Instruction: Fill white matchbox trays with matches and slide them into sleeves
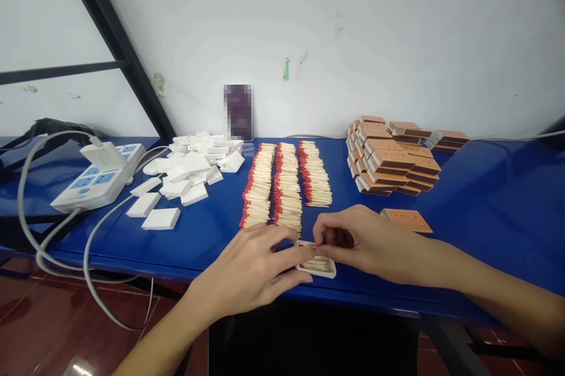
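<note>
A small white matchbox tray point(327, 274) with wooden matches point(316, 264) in it lies near the table's front edge. My left hand point(256, 264) steadies the tray from the left, its fingers bent around the side and over the top. Over the tray's far edge, my right hand point(353, 240) is closed in a pinch; what its fingertips hold is hidden. Just beyond my hands, red-tipped matches lie in three rows: a left row point(259, 182), a middle row point(288, 185) and a shorter right row point(315, 176).
White trays point(189, 167) are heaped at the back left. Orange matchbox sleeves point(388, 158) are stacked at the back right, with one sleeve point(406, 220) lying nearer. A power strip point(101, 179) with looping cables occupies the left side. A phone-like object point(239, 112) leans against the wall.
</note>
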Tool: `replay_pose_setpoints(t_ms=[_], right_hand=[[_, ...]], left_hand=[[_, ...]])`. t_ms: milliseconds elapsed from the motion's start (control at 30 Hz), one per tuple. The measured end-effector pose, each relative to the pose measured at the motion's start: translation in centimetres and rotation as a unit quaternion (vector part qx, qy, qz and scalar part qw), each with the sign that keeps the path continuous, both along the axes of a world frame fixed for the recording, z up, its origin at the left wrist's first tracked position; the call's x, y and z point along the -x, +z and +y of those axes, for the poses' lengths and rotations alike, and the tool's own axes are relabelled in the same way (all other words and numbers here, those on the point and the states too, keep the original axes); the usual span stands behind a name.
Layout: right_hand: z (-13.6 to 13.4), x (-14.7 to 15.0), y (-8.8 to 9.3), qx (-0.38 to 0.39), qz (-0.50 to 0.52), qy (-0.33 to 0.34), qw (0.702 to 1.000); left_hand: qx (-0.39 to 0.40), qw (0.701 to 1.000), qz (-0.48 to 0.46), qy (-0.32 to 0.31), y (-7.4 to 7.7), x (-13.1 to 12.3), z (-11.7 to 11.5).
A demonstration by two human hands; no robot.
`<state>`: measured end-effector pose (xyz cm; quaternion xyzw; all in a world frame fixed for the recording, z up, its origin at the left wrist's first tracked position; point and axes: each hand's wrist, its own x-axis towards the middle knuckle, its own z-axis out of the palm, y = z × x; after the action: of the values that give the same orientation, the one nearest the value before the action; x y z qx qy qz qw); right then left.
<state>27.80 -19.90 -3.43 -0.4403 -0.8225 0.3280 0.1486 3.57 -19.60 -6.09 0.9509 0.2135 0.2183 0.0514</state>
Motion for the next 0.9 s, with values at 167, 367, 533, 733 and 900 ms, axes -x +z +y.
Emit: replay_pose_setpoints(t_ms=[167, 367, 533, 733, 900], right_hand=[[0.16, -0.20, 0.19, 0.033, 0.008, -0.003, 0.999], [-0.13, 0.02, 0.64, 0.059, 0.003, 0.017, 0.998], [-0.42, 0.40, 0.49, 0.050, -0.010, 0.014, 0.999], [-0.16, 0.18, 0.21, 0.031, -0.024, 0.004, 0.999], [-0.03, 0.08, 0.28, 0.017, -0.009, 0.010, 1.000]], left_hand=[[0.003, 1.000, -0.001, -0.003, -0.13, 0.00, 0.10], [0.017, 1.000, -0.002, 0.001, -0.38, -0.21, 0.10], [0.024, 1.000, -0.004, 0.001, -0.29, -0.17, 0.09], [0.021, 1.000, 0.008, -0.006, -0.14, -0.14, 0.15], [0.023, 1.000, 0.012, -0.001, -0.18, -0.14, 0.10]])
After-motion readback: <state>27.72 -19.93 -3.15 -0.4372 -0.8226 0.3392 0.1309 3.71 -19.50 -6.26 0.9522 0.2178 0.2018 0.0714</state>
